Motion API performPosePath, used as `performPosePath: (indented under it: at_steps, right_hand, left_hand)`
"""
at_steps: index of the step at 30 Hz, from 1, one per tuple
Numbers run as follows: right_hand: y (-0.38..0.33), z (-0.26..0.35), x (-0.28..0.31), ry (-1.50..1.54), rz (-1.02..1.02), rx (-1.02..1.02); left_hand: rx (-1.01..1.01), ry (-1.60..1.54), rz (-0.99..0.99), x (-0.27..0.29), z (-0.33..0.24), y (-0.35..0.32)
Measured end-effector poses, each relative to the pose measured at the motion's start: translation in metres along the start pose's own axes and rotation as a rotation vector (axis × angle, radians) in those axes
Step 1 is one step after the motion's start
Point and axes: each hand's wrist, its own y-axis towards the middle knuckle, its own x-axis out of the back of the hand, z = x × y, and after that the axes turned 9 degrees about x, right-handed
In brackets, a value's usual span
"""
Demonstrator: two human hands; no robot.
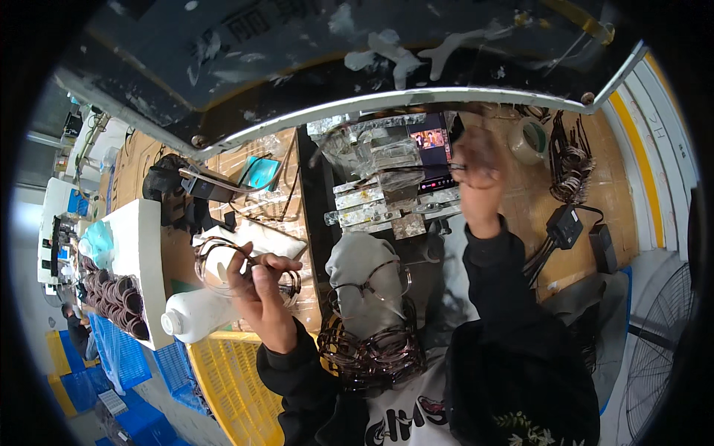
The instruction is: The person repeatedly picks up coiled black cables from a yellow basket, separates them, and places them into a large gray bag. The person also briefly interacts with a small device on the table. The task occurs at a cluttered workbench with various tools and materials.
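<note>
The left forearm angles inward, and the left hand [264, 303], knuckles up, grips one eyeglass frame [198, 260] beside one white bottle [199, 312]. The right forearm stretches forward; the right hand [480, 165] is blurred near one lit screen [428, 141], its grip impossible to tell. One pair of glasses [366, 285] rests on grey cloth [362, 251], above uncountable piled frames [370, 353]. One tape roll [526, 141] sits on the counter [616, 182].
</note>
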Motion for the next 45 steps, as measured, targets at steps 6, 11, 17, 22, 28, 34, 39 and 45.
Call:
performPosePath:
  at_steps: [6,11,17,22,28,34,39,45]
  right_hand:
    - [-0.004,-0.034,-0.006,-0.094,0.064,-0.190]
    - [-0.001,-0.030,-0.009,-0.131,0.088,-0.066]
    - [-0.033,0.016,-0.021,-0.338,0.224,0.220]
    - [-0.068,0.051,-0.061,-0.428,0.568,0.354]
    - [-0.070,0.067,-0.036,-0.706,0.804,-0.065]
    - [-0.075,0.067,-0.012,-0.737,0.959,-0.108]
    - [-0.041,0.074,0.023,-0.494,0.576,-0.215]
    - [-0.002,0.032,0.019,0.174,-0.006,-0.359]
  left_hand:
    - [-0.031,0.005,0.042,-0.008,0.004,-0.004]
    - [0.022,-0.042,0.028,-0.013,0.000,-0.003]
    - [0.222,-0.293,0.150,-0.017,-0.017,0.000]
    - [0.063,-0.167,0.355,-0.037,-0.016,-0.007]
    - [-0.056,0.038,0.240,-0.032,-0.014,-0.011]
    - [-0.041,-0.208,0.066,-0.040,-0.003,-0.005]
    - [-0.131,-0.228,-0.123,-0.039,-0.002,0.005]
    - [-0.233,-0.248,-0.177,-0.061,0.028,0.054]
